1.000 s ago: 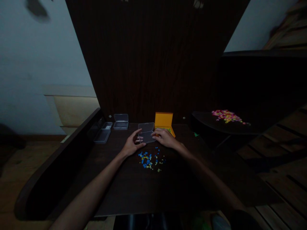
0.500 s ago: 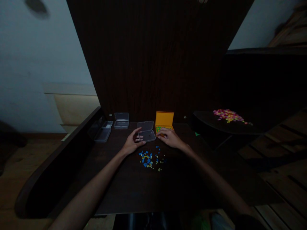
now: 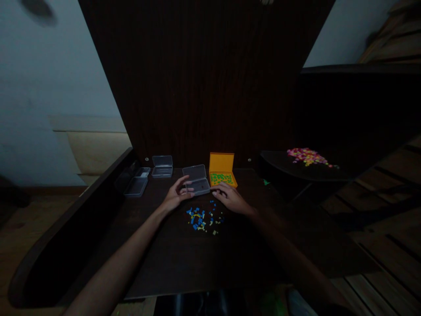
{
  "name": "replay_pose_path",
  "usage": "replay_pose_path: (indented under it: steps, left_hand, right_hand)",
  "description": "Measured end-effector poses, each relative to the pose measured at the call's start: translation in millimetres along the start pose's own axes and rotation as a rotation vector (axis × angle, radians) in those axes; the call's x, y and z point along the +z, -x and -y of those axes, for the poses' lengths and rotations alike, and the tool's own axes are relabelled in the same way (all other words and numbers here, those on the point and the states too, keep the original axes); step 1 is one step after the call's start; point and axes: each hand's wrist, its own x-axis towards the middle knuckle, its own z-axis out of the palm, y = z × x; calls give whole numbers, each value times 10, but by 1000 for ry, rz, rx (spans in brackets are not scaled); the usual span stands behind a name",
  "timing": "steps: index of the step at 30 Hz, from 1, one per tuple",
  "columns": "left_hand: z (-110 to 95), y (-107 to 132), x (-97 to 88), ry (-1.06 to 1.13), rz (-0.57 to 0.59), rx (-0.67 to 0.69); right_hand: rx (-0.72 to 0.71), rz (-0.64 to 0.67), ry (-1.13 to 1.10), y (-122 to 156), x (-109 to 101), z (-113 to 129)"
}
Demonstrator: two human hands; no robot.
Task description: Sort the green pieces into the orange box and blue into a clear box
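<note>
My left hand [image 3: 176, 196] rests on the dark table with its fingers spread, the tips touching the left side of an open clear plastic case [image 3: 196, 180]. My right hand [image 3: 232, 198] lies palm down to the right of that case, fingers curled toward the table; whether it holds anything is hidden. Between and below the hands lies a scatter of small blue and yellow pieces [image 3: 204, 218]. Just beyond the right hand stands an open orange box [image 3: 221, 169] holding green pieces.
Two more clear cases lie at the back left, one [image 3: 162, 166] near the wall panel and one [image 3: 137, 184] by the table's raised left edge. A pile of pink and yellow pieces [image 3: 306, 156] sits on a dark round surface at the right. Wooden floor lies beyond.
My right hand has drawn back from the orange box and the clear case toward me, so the green pieces in the box now show. My left hand stays at the clear case.
</note>
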Motion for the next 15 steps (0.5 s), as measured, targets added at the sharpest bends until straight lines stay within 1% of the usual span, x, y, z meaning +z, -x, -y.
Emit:
replay_pose_path:
  steps: [2, 4, 10, 15]
  left_hand:
    - [-11, 7, 8, 18, 2, -13]
    - [-22, 16, 21, 12, 10, -19]
    - [-41, 38, 66, -18, 87, -1]
    - [-50, 50, 83, 3, 100, -1]
  right_hand:
    - [-4, -34, 27, -37, 0, 44]
    - [-7, -31, 68, -60, -5, 70]
    - [76, 124, 216, -76, 43, 99]
    - [103, 175, 243, -75, 90, 103]
